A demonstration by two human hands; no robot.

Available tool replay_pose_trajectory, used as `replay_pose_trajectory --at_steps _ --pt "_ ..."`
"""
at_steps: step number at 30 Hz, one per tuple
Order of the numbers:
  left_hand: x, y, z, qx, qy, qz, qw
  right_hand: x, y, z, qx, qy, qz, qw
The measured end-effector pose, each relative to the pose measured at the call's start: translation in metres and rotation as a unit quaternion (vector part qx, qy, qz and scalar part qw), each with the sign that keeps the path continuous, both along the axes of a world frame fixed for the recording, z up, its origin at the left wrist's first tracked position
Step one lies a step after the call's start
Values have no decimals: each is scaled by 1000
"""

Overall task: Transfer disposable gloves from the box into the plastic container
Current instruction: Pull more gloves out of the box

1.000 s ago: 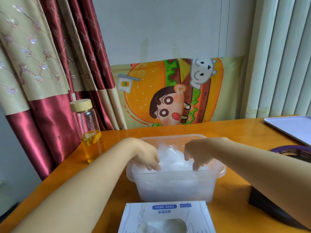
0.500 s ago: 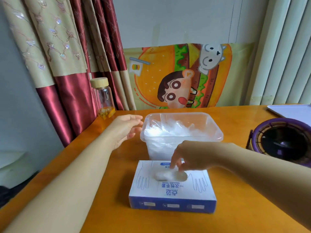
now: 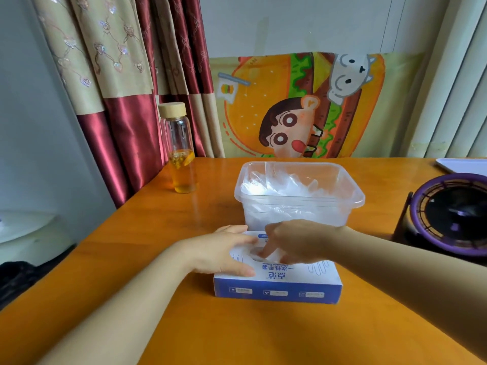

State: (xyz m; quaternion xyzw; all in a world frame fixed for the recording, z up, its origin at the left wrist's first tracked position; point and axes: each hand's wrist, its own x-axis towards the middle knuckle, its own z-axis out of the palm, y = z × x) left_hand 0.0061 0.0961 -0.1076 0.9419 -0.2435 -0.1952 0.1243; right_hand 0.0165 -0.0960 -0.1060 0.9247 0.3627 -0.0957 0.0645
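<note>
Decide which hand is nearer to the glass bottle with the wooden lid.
Left. The left hand rests on the glove box end that faces the glass bottle; the right hand reaches into the box opening, farther right.

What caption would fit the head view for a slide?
Left hand rests on the glove box while right hand reaches into its opening, plastic container behind.

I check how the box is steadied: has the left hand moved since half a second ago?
Yes. The left hand moved from beside the plastic container toward the person, and now rests flat on the left part of the glove box.
</note>
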Motion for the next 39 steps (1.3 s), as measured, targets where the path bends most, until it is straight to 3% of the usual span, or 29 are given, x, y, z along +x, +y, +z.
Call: replay_pose_trajectory --at_steps 13,21,24,29,31,35,39 --pt "0 -1 -3 9 4 5 1000 -6 0 -5 150 -21 -34 988" --pt "2 -3 -3 2 -9 11 1000 -17 -7 22 229 -96 -94 964" --pt "4 -4 -2 20 -13 1 1000 -15 -9 26 295 -115 -123 940" --pt "5 -5 -2 7 9 -28 1000 -13 -12 54 431 -193 -177 863" --pt "2 -5 -2 -1 20 -2 1000 -15 -14 67 430 -199 -170 864" --pt "-6 -7 2 -46 4 17 999 -16 -22 72 407 -192 -165 878" --pt "-12 -5 16 -214 27 16 976 -14 -29 58 392 -133 -187 891"
